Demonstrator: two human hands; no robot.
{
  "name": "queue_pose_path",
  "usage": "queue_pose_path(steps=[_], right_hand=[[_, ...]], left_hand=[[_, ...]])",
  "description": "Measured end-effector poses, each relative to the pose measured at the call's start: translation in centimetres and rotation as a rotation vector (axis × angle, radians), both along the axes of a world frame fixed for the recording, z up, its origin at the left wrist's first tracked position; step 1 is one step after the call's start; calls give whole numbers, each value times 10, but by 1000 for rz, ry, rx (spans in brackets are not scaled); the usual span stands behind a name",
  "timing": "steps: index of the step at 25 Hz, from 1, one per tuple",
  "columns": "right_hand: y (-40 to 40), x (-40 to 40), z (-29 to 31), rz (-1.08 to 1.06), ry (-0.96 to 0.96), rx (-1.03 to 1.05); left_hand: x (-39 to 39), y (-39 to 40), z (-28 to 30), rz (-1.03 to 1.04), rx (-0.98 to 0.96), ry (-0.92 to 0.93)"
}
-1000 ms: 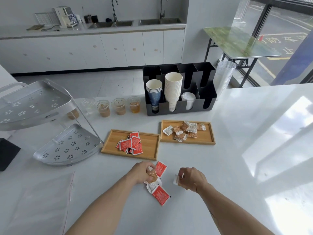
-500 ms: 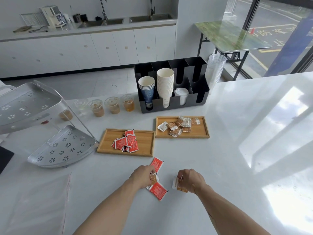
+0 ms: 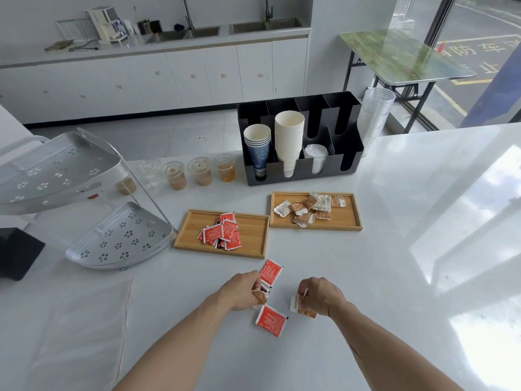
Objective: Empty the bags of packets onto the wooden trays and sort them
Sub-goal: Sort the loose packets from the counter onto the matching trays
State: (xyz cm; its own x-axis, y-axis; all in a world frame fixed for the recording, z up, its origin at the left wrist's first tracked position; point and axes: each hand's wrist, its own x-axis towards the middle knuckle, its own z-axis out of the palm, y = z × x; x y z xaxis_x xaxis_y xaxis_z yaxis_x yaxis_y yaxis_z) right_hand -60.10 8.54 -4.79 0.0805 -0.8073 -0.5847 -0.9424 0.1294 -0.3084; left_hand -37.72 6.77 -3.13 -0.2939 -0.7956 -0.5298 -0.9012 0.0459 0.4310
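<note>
White counter (image 3: 394, 249) in some kind of kitchenette, with sinks and cabinets along the back wall and a big window at 2 o'clock. There are 2 wooden trays on it: the left tray (image 3: 253, 235) at 12 o'clock from the hands has a pile of red packets (image 3: 221, 235) (roughly 7, they overlap so hard to count), and the right tray (image 3: 349, 218) at about 1 o'clock has brown-and-white packets (image 3: 308, 208), around 8.

Behind those is a black cup organizer (image 3: 349, 162) with 2 stacks of paper cups and some lids, a stack of clear cups (image 3: 376, 114) beside it, and 4 lidded drink cups (image 3: 201, 173) in a row at 11 o'clock. A silver 2-tier rack (image 3: 112, 241) sits at 10 o'clock, and an empty clear bag (image 3: 79, 328) lies flat at 8 o'clock.

Both forearms reach in from the bottom. The left hand (image 3: 239, 292) is curled, pinching 1 brown packet (image 3: 260, 297) over the small leftover pile. 2 loose red packets lie on the counter, one (image 3: 271, 271) just above that hand, one (image 3: 270, 320) just below. The right hand (image 3: 321, 292) is closed around a few brown-and-white packets (image 3: 300, 306), can't tell exactly how many.
</note>
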Motion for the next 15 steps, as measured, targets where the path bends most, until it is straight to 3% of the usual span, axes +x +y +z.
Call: queue_pose_path(steps=[9,15], right_hand=[[-46,48,10,12,-95,-19],[-93,87,23,64,-92,-95]], left_hand=[[58,-24,9,190,60,171],[108,-72,13,266,-2,167]])
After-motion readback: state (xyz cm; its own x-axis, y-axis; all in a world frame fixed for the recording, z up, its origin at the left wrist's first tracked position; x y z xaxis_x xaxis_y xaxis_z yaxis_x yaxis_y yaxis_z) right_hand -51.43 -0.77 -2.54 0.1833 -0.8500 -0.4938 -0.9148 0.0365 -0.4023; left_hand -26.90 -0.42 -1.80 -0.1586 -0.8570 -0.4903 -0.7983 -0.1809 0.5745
